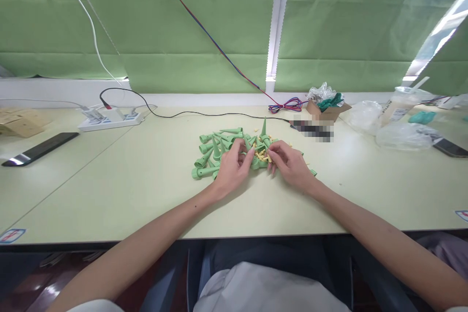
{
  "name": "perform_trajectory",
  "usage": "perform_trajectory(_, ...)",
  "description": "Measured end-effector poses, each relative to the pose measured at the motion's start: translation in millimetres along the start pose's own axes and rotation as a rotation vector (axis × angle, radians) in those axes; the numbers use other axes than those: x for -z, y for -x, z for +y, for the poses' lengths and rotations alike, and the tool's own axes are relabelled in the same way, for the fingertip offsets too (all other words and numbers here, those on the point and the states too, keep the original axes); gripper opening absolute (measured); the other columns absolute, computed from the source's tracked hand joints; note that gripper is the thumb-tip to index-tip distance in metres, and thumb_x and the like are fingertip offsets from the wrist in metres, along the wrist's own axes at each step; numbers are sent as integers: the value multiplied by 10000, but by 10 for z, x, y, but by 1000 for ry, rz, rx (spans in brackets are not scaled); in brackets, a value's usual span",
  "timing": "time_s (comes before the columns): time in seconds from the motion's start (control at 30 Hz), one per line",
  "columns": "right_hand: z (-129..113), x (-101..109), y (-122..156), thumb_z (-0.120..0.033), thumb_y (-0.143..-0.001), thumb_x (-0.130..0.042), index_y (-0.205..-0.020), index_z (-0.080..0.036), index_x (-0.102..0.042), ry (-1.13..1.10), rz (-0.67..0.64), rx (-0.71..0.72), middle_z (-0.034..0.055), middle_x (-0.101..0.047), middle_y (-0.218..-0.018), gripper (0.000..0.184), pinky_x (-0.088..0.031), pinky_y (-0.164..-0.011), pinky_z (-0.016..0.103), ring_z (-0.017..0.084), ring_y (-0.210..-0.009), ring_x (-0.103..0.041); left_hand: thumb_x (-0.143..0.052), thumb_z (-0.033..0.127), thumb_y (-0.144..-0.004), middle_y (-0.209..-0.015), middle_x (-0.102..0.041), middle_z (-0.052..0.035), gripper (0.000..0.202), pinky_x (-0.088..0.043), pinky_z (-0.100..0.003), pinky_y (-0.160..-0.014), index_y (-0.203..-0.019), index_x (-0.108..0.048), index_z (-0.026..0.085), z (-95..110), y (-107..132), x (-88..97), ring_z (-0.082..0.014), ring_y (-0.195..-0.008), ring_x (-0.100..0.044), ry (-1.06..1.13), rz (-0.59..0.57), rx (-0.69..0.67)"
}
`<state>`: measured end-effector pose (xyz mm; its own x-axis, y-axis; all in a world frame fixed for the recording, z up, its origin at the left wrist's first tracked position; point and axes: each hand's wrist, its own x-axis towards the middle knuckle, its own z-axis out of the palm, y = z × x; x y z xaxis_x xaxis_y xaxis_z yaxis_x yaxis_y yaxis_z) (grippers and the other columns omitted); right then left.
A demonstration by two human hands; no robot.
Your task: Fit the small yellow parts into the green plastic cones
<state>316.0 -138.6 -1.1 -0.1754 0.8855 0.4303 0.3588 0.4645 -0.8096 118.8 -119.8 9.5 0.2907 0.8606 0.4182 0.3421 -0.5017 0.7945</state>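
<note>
On the table point(146, 180), I'm seeing cones point(216, 150) lying centrally, a power strip point(109, 124) sitting behind them to the left, a box point(323, 112) behind to the right, and a cup point(397, 107) sitting farther right.

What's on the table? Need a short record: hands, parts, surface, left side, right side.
left hand: at green cone-shaped parts, grip unclear
right hand: at small yellow pieces, grip unclear
parts: green and yellow heaped together
surface: pale table
left side: white power strip
right side: cardboard box, cup
</note>
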Motion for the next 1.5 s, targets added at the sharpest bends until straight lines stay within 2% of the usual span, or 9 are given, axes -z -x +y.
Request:
perform_trajectory(0.17, 15, -2, -11, -489, -999, -482, -976, -264, -612, 38, 5, 34, 37, -644, -812, 260, -558, -622, 358, 184, -614, -614, -488, 486, -983, -815, -531, 12, 279, -321, -232, -468, -925, -403, 227, 30, -4, 18, -83, -516, -489, 13, -12, 23)
perform_trajectory(0.3, 50, 3, -17, -419, -1010, -483, -1037, -256, -658, 88, 9, 76, 55, -672, -884, 241, -562, -666, 370, 183, -640, -615, -492, 496, -979, -804, -531, 15, 276, -308, -218, -442, -954, -408, 234, 36, -10, 19, -85, -507, -495, 50, -20, 60)
perform_trajectory(0.47, 42, 16, -19, -322, -1006, -502, -1095, -270, -698, 157, 30, 170, 80, -686, -1068, 221, -566, -804, 397, 237, -950, -655, -500, 505, -975, -823, -558, 6, 283, -345, -218, -446, -975, -423, 233, 31, -20, 17, -85, -506, -505, 79, -16, 83)
perform_trajectory(0.53, 28, 15, -18, -291, -999, -517, -1092, -269, -705, 176, 36, 202, 77, -685, -1087, 211, -562, -831, 395, 234, -990, -650, -502, 505, -975, -830, -564, 3, 285, -346, -219, -446, -972, -424, 231, 27, -22, 15, -85, -508, -507, 75, -8, 80)
perform_trajectory(0.93, 8, -12, -14, -244, -989, -538, -1020, -227, -691, 162, 104, 230, 65, -707, -985, 156, -544, -828, 364, 211, -908, -661, -496, 502, -976, -785, -550, 12, 295, -311, -223, -452, -922, -392, 231, 29, -15, 13, -96, -499, -509, 35, 4, 69)
perform_trajectory(1.23, 68, -23, -4, -292, -995, -543, -1034, -236, -692, 102, 91, 181, 68, -695, -986, 163, -575, -773, 367, 208, -847, -675, -491, 497, -975, -559, -452, 66, 295, -293, -230, -453, -901, -373, 237, 10, -6, 7, -123, -441, -484, -21, -50, 66)
perform_trajectory(1.4, 69, -26, -5, -285, -973, -585, -1054, -243, -692, 40, 95, 185, 67, -687, -1033, 141, -598, -814, 379, 206, -881, -677, -499, 492, -973, -673, -535, 40, 276, -314, -230, -462, -957, -405, 234, -13, -2, -8, -103, -456, -487, -48, -57, 34)
perform_trajectory(1.5, 63, -24, -8, -289, -960, -606, -1039, -248, -699, 40, 102, 201, 68, -693, -1035, 129, -600, -843, 387, 218, -931, -674, -487, 487, -981, -663, -518, 45, 268, -312, -228, -466, -954, -407, 233, -2, 4, -13, -103, -466, -489, -40, -81, 21)
